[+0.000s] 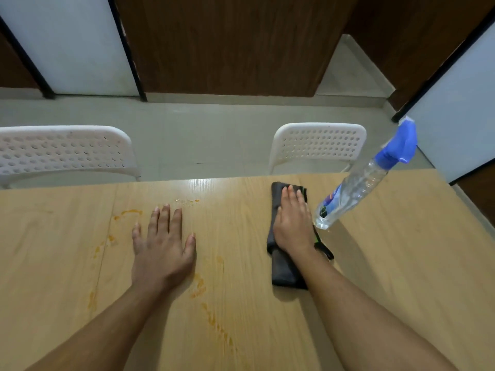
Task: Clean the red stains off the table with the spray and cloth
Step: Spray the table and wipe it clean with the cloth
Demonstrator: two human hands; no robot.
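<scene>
Orange-red stains [199,286] streak the light wooden table [388,277], with more smears [128,213] to the left and small drops [187,201] further back. My left hand [163,242] lies flat on the table among the stains, fingers straight. My right hand [293,223] rests flat on a folded dark grey cloth [282,271] at the right of centre. A clear spray bottle [356,186] with a blue trigger head stands just right of the cloth, untouched.
Two white perforated plastic chairs [61,151] [318,144] stand at the table's far edge. Beyond them lie a pale tiled floor, brown wood panels and white doors. The table's right edge runs close to the bottle.
</scene>
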